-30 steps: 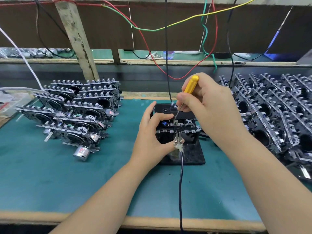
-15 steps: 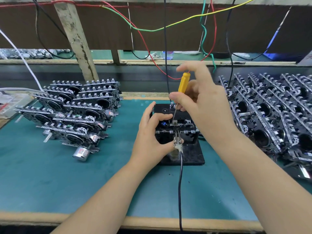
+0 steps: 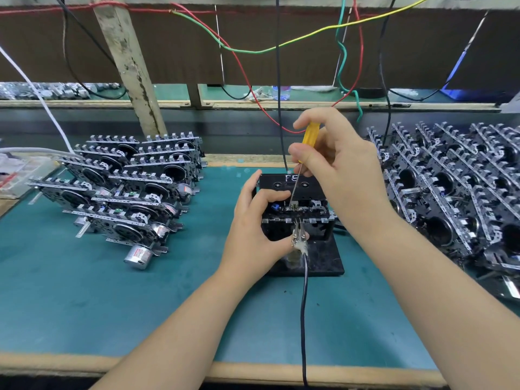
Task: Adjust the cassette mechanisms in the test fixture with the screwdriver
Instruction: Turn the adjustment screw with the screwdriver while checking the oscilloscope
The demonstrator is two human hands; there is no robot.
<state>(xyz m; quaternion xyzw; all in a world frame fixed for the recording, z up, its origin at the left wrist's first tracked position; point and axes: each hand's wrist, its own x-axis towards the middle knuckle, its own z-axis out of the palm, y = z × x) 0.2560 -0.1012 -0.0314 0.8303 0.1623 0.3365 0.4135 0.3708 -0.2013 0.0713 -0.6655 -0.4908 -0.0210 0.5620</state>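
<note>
Yellow plastic forms the handle of the screwdriver (image 3: pixel 309 142), which my right hand (image 3: pixel 337 170) pinches between thumb and curled fingers, with its thin metal shaft slanting down to the cassette mechanism (image 3: pixel 298 212) seated in the test fixture (image 3: pixel 323 257). That fixture is a black block on a dark base plate, set at the middle of the green worktop (image 3: pixel 84 291), with white handwritten marks on its top face. My left hand (image 3: pixel 253 229) grips the fixture's left side, fingers curled over the mechanism's edge and thumb near a metal clip (image 3: pixel 298 237) from which a black cable (image 3: pixel 304 319) runs toward the worktop's near edge. Stacked mechanisms (image 3: pixel 126 190) of grey metal with round motors lie toward the left edge, and another stack (image 3: pixel 450 192) fills the right edge.
</note>
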